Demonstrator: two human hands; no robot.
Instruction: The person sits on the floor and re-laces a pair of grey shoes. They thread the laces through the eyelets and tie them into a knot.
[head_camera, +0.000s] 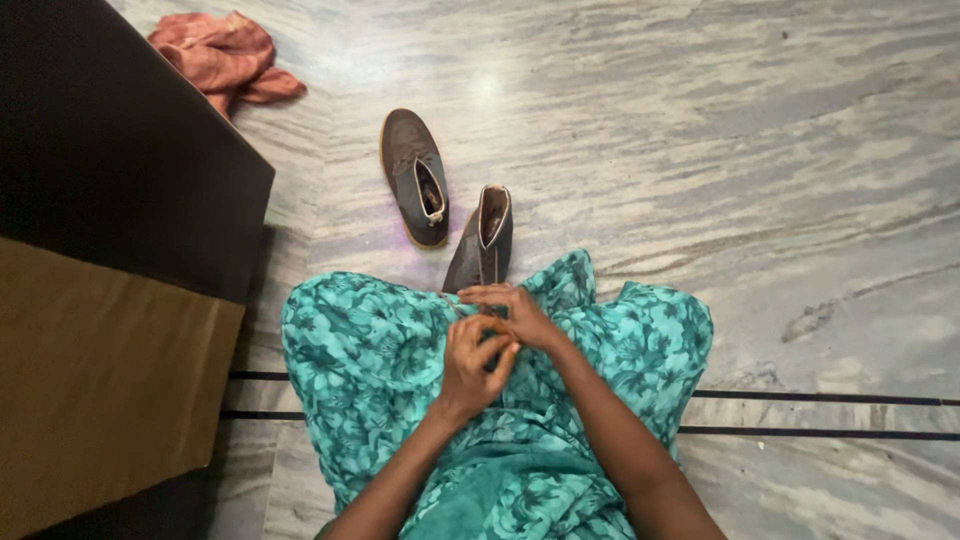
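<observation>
Ahead of your hands and to both sides lies the grey-and-white veined polished stone floor (760, 180). Off your left hand stands a tall dark brown block of furniture (110, 150), with a flat tan-brown panel (100, 390) below it; neither shows a label, package or sign. Under both hands spreads your teal floral-print cotton garment (380, 370), covering your lap.

Just ahead of your hands sit two dark grey suede ankle boots with pale linings. The farther boot (415, 175) lies flat, sole down, untouched. The nearer boot (483, 240) leans on its side, its heel end close to your right fingertips; I cannot tell whether they touch it. Far ahead and to the left is a crumpled rust-pink cloth (225, 55).

Your left hand (475, 365) is curled, fingers bent inward against your right hand (515, 315), which is also curled. Whether either grips something small is hidden.

Judgement: neither boot is being worn; work on them appears barely begun.
</observation>
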